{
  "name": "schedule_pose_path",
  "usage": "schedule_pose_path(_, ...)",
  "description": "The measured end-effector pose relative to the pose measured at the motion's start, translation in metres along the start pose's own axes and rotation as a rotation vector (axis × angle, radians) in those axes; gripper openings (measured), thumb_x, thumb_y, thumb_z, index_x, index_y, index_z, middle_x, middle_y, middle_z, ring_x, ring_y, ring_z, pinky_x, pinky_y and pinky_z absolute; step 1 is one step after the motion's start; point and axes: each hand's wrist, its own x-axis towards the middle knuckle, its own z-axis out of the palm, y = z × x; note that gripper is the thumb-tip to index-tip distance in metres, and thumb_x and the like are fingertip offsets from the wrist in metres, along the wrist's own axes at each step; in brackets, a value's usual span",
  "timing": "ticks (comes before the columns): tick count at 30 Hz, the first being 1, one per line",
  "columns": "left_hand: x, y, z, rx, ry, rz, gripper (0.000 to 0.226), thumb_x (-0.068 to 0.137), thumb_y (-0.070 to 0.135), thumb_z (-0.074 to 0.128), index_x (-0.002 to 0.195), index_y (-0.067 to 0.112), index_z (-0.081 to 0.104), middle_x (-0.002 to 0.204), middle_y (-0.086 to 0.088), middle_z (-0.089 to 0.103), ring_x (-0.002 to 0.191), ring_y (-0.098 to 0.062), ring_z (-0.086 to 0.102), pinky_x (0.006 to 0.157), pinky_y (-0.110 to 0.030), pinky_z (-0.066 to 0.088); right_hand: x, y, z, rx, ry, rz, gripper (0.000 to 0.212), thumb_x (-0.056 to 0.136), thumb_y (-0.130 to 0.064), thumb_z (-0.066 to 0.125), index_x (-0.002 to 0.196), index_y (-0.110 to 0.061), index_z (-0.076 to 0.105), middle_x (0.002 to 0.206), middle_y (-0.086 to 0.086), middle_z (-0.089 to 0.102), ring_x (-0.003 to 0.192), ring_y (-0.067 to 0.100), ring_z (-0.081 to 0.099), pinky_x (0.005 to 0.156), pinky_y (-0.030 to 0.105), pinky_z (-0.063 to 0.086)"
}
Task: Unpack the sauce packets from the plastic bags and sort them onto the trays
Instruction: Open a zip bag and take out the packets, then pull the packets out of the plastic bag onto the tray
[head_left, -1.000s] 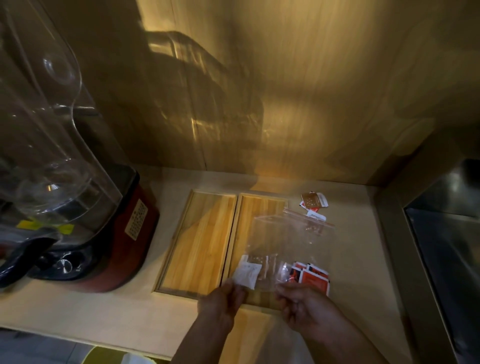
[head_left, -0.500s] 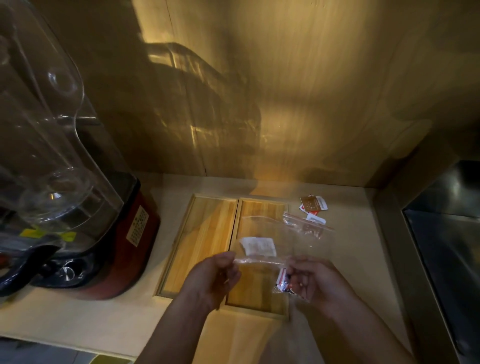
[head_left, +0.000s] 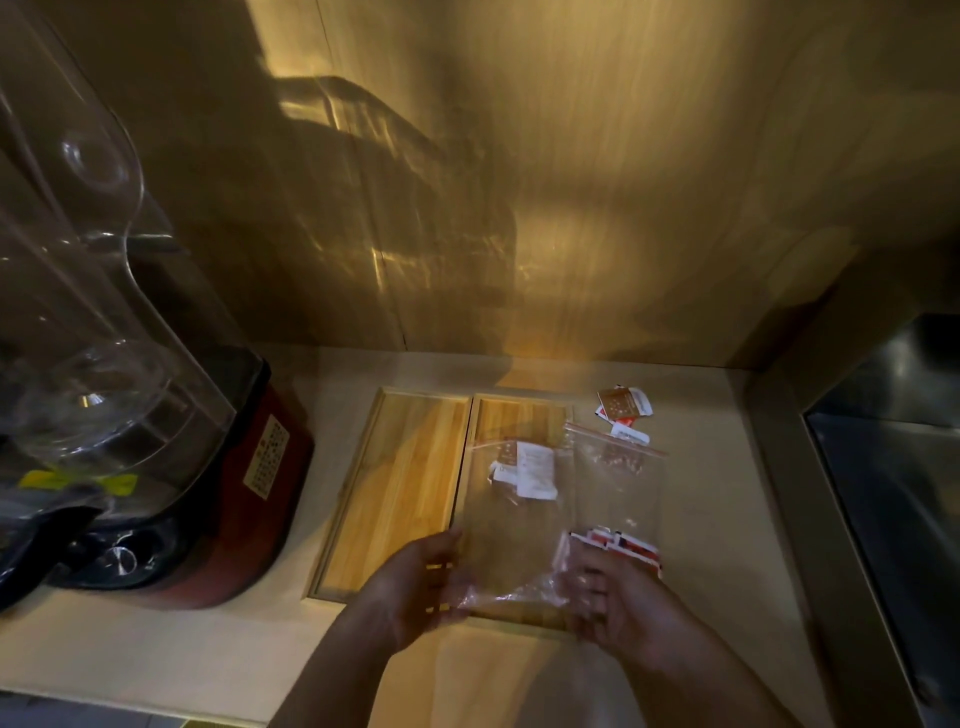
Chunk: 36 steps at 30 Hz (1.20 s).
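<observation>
Left hand (head_left: 415, 587) and right hand (head_left: 618, 597) both gripping the near, bottom edge of a clear zip bag (head_left: 524, 525), one on each corner, fingers curled into crumpled plastic. Bag held over the right wooden tray (head_left: 519, 415), red zip strip at the far end. White and brown sauce packets (head_left: 524, 467) inside, near the far end. Red-and-white sauce packets (head_left: 618, 545) just beyond right fingertips; cannot tell whether in a second clear bag (head_left: 623, 467) lying beside the first or loose under it. Left wooden tray (head_left: 400, 493) touching the right one, bare. A few loose packets (head_left: 623, 408) on the table (head_left: 711, 493) past the bags. Red-based blender (head_left: 171, 457) with clear cover at far left. Steel sink (head_left: 893, 467) at right.
</observation>
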Motion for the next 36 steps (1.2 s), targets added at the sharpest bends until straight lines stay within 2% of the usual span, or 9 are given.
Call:
schedule_pose_path(3,0.006,0.008,0.005,0.005,-0.011,0.023,0.038,0.086,0.032,0.059,0.106,0.000,0.061,0.094,-0.016,0.061,0.080,-0.026,0.055,0.066,-0.034,0.046,0.002,-0.008,0.008,0.000,-0.051,-0.036,0.031,0.078,-0.028,0.063,0.053,-0.017,0.049,0.035,-0.005,0.043,0.029,0.007,0.034,0.039,0.022,0.029)
schedule_pose_path(7,0.012,0.026,0.018,0.055,-0.028,0.063,0.030,0.087,0.017,0.059,0.110,-0.002,0.063,0.108,-0.022,0.069,0.090,-0.029,0.068,0.078,-0.037,0.056,-0.003,-0.030,0.024,-0.106,0.008,-0.056,0.018,0.084,-0.026,0.061,0.072,-0.012,0.064,0.044,-0.002,0.061,0.035,0.011,0.052,0.040,0.023,0.038)
schedule_pose_path(11,0.010,0.055,0.032,0.185,0.043,0.221,0.023,0.088,0.011,0.054,0.103,-0.004,0.065,0.092,-0.017,0.070,0.071,-0.023,0.067,0.060,-0.031,0.055,-0.005,-0.057,0.038,-0.242,0.060,-0.199,0.008,0.079,-0.004,0.059,0.076,-0.005,0.066,0.054,0.004,0.066,0.052,0.018,0.053,0.048,0.024,0.040)
schedule_pose_path(17,-0.013,0.095,0.032,0.206,-0.012,0.385,0.016,0.088,0.014,0.054,0.091,0.004,0.067,0.075,-0.010,0.069,0.062,-0.018,0.063,0.058,-0.026,0.055,-0.018,-0.089,0.044,-0.193,-0.061,-0.280,0.006,0.076,-0.012,0.064,0.080,-0.010,0.068,0.061,0.002,0.060,0.050,0.016,0.048,0.039,0.022,0.038)
schedule_pose_path(21,-0.034,0.105,0.031,0.161,-0.057,0.459,0.014,0.088,0.015,0.056,0.081,0.009,0.066,0.069,-0.007,0.069,0.059,-0.017,0.065,0.055,-0.026,0.056,-0.031,-0.097,0.047,-0.178,-0.146,-0.368,0.010,0.077,-0.012,0.063,0.074,-0.009,0.072,0.075,0.009,0.060,0.068,0.025,0.050,0.064,0.033,0.041)
schedule_pose_path(23,-0.045,0.105,0.034,0.183,-0.076,0.504,0.016,0.088,0.015,0.056,0.076,0.011,0.064,0.063,-0.004,0.066,0.054,-0.014,0.062,0.051,-0.025,0.054,-0.040,-0.098,0.047,-0.185,-0.168,-0.420,0.011,0.078,-0.010,0.062,0.072,-0.008,0.071,0.074,0.009,0.062,0.066,0.024,0.053,0.062,0.032,0.045)
schedule_pose_path(26,-0.059,0.101,0.042,0.247,-0.054,0.587,0.016,0.086,0.013,0.059,0.071,0.012,0.058,0.057,-0.001,0.060,0.045,-0.008,0.056,0.042,-0.018,0.047,-0.050,-0.098,0.039,-0.223,-0.127,-0.521,0.011,0.079,-0.005,0.062,0.068,-0.007,0.066,0.062,0.006,0.058,0.053,0.016,0.051,0.049,0.026,0.040)
schedule_pose_path(31,-0.062,0.081,0.070,0.438,-0.054,0.670,0.003,0.085,0.007,0.060,0.084,0.009,0.062,0.072,0.002,0.062,0.063,-0.013,0.053,0.050,-0.018,0.046,-0.060,-0.092,0.003,-0.244,0.008,-0.618,0.015,0.077,0.003,0.061,0.072,-0.010,0.067,0.066,0.004,0.065,0.061,0.015,0.057,0.060,0.027,0.043)
schedule_pose_path(36,-0.026,0.048,0.119,0.508,-0.136,0.595,0.029,0.086,0.004,0.057,0.061,0.017,0.050,0.060,-0.001,0.051,0.050,-0.009,0.046,0.044,-0.018,0.038,-0.060,-0.072,-0.049,-0.164,0.274,-0.646,0.022,0.080,0.004,0.058,0.064,-0.011,0.058,0.049,-0.001,0.058,0.044,0.010,0.050,0.041,0.017,0.040)
